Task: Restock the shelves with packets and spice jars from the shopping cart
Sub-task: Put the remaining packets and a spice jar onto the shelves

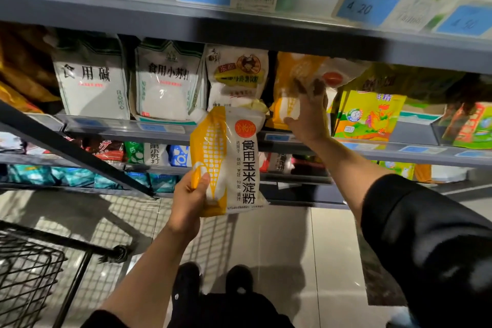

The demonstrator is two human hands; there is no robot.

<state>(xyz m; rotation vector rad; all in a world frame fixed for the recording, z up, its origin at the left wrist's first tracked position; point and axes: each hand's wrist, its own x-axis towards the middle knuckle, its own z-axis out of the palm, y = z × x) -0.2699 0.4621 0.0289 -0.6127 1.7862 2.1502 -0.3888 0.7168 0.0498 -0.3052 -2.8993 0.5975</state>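
My left hand (189,200) grips the lower left edge of a yellow-and-white corn starch packet (231,160), upright in front of the shelves. My right hand (310,114) reaches up to the middle shelf (372,150) and holds a second corn starch packet (298,74) that sits in the row there, thumb under it and fingers on its front. The black wire shopping cart (29,269) is at the lower left; what lies in it is not visible.
White baking soda packets (93,82) and another white packet (237,74) stand left of my right hand; yellow-green packets (368,114) stand right. The upper shelf edge (239,29) with blue price tags overhangs. A dark diagonal cart bar (80,154) crosses the left. My shoes (213,279) are on tiled floor.
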